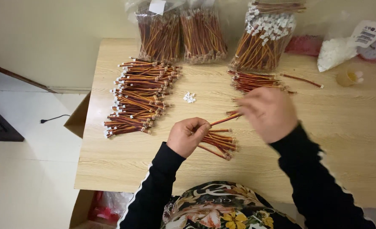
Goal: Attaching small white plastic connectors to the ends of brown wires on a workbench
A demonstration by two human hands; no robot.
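From the head camera, the right hand [269, 113] is blurred and turned knuckles-up, so its fingertips are hidden; it appears to pinch the far end of a single wire lead [224, 120], though the grip itself cannot be made out. That lead runs on a slant, its long axis rising from the left hand [188, 135] up and to the right toward the right hand. The left hand is curled into a fist around a small bundle of leads [218, 144], whose near ends are hidden inside the fingers; the free ends fan out to the right and slightly toward the table's near edge, too tightly packed to count. On the wooden table [349, 140], left of the hands, one large stacked pile of finished leads [139, 97] lies with long axes mostly left to right. A little heap of white connectors [189, 97] sits between that pile and a loose pile of leads [253, 81] beyond the right hand. Three clear bags of leads [202, 34] stand along the far edge, their tops cut off by the frame.
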